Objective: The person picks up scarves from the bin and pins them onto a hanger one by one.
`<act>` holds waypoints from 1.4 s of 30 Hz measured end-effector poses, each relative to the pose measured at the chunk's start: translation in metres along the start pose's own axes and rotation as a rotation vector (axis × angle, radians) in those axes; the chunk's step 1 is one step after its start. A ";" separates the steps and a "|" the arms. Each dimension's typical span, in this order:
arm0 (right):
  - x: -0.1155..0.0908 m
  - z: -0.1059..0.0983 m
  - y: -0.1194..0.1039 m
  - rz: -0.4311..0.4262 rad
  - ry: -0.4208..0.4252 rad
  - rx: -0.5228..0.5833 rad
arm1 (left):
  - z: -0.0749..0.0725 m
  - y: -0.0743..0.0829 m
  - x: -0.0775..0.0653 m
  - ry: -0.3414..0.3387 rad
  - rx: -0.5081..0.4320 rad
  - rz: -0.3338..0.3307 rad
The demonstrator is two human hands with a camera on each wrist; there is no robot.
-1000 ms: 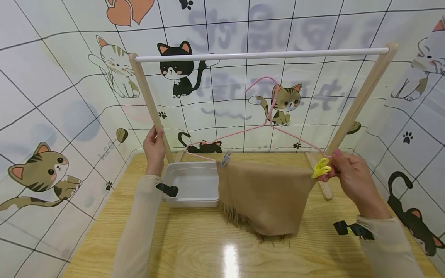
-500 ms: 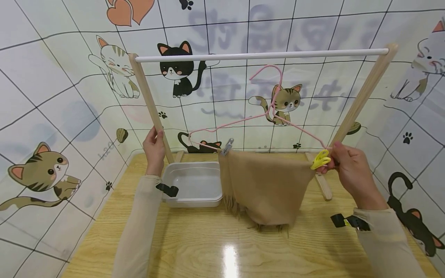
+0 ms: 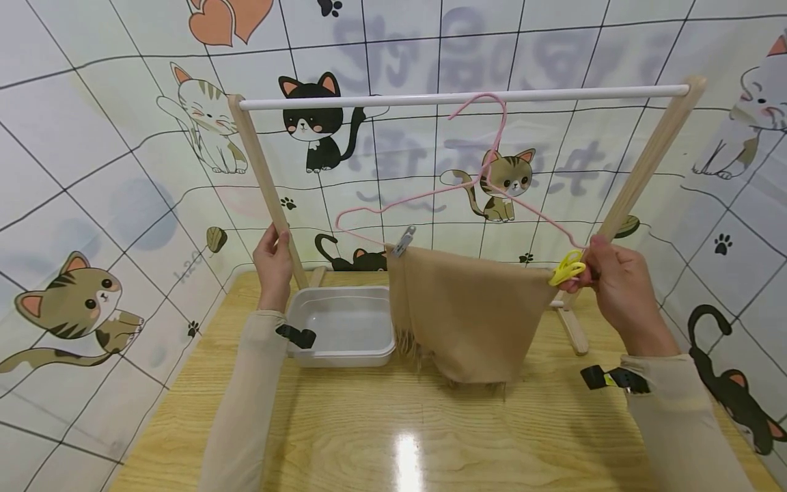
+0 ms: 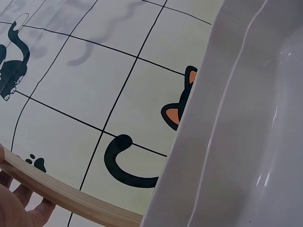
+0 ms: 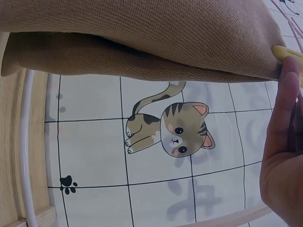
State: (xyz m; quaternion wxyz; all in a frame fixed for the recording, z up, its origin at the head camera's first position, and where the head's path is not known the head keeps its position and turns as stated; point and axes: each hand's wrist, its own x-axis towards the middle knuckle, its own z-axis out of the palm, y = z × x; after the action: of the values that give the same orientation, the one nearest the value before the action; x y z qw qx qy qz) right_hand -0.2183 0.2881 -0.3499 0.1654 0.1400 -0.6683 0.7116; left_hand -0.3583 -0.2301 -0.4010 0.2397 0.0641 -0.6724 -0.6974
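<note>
My right hand [image 3: 621, 290] pinches the right end of a pink wire hanger [image 3: 424, 197], beside a yellow clothespin [image 3: 568, 268]. A brown fringed scarf [image 3: 470, 311] hangs folded from the hanger's lower bar, fastened by that clothespin and a grey clothespin [image 3: 403, 241] at its left corner. The hanger tilts down to the left, and its hook overlaps the white rod [image 3: 381, 100] of a wooden rack in the head view. On the left, my left hand [image 3: 272, 266] grips the rack's left post [image 3: 258, 164]; the left wrist view shows its fingers [image 4: 40, 210] round the wood.
A white plastic basin [image 3: 341, 328] stands on the wooden table [image 3: 369, 430] near the left post, partly behind the scarf. The rack's right post [image 3: 645, 171] rises behind my right hand. A wall sheet with cat drawings closes off the back and sides.
My right hand has lifted the hanger and scarf upward; the hook has risen from below the rod to its height and shifted slightly right. The left hand stays on the post.
</note>
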 end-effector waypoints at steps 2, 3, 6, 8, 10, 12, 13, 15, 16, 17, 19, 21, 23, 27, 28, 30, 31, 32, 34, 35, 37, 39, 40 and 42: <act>0.002 0.000 -0.001 -0.004 0.004 0.015 | 0.000 0.000 0.000 -0.003 0.003 -0.004; 0.003 0.000 -0.001 -0.005 0.006 0.013 | -0.001 0.000 0.000 -0.004 0.005 -0.005; 0.007 0.002 -0.001 -0.008 0.024 0.008 | -0.001 0.000 0.000 -0.009 0.006 0.001; 0.010 0.002 -0.001 -0.006 0.032 0.006 | -0.001 0.000 0.000 -0.010 0.009 0.007; 0.012 0.003 0.000 -0.006 0.030 0.014 | -0.001 -0.001 0.000 -0.010 0.010 0.012; 0.014 0.003 0.001 -0.004 0.021 0.032 | -0.001 -0.001 0.000 -0.008 0.015 0.014; 0.015 0.003 0.001 -0.003 0.017 0.041 | -0.001 -0.001 0.000 -0.007 0.013 0.013; 0.017 0.004 0.002 -0.005 0.010 0.060 | -0.001 -0.002 0.000 -0.005 0.012 0.013; 0.019 0.004 0.002 -0.006 0.009 0.065 | -0.001 -0.002 0.000 -0.005 0.010 0.012; 0.020 0.005 0.002 -0.010 0.009 0.063 | -0.001 -0.002 0.001 -0.006 0.008 0.011; 0.022 0.005 0.002 -0.017 0.011 0.066 | -0.001 -0.002 0.001 -0.006 0.007 0.013; 0.024 0.006 0.003 -0.026 0.015 0.073 | -0.001 -0.002 0.001 -0.005 0.011 0.016; 0.025 0.006 0.003 -0.028 0.015 0.081 | -0.001 -0.003 0.001 -0.001 0.016 0.019; 0.028 0.006 0.004 -0.032 0.015 0.112 | -0.001 -0.003 0.002 0.001 0.011 0.015; 0.029 0.006 0.005 -0.033 0.016 0.116 | 0.000 -0.003 0.002 0.000 0.010 0.011; 0.030 0.006 0.005 -0.033 0.018 0.114 | 0.000 -0.003 0.002 0.000 0.008 0.008; 0.030 0.006 0.005 -0.033 0.022 0.110 | 0.000 -0.003 0.002 0.000 0.011 0.007; 0.031 0.006 0.006 -0.032 0.026 0.105 | 0.000 -0.003 0.002 0.000 0.013 0.007; 0.032 0.006 0.006 -0.028 0.032 0.087 | -0.001 -0.003 0.002 0.001 0.022 0.006; 0.033 0.006 0.007 -0.026 0.036 0.084 | -0.001 -0.003 0.002 0.003 0.024 0.008; 0.035 0.006 0.007 -0.024 0.043 0.085 | -0.001 -0.003 0.001 0.002 0.025 0.011; 0.036 0.007 0.008 -0.022 0.047 0.092 | -0.001 -0.002 0.002 0.002 0.022 0.014; 0.037 0.007 0.008 -0.021 0.048 0.096 | -0.001 -0.003 0.002 0.004 0.021 0.017; 0.038 0.007 0.008 -0.019 0.049 0.112 | -0.001 -0.003 0.002 0.005 0.018 0.021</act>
State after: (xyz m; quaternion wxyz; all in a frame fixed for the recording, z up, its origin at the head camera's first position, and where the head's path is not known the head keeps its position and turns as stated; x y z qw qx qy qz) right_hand -0.2565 0.2823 -0.3410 0.1804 0.1379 -0.6218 0.7496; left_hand -0.3605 -0.2316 -0.4032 0.2483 0.0609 -0.6787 -0.6885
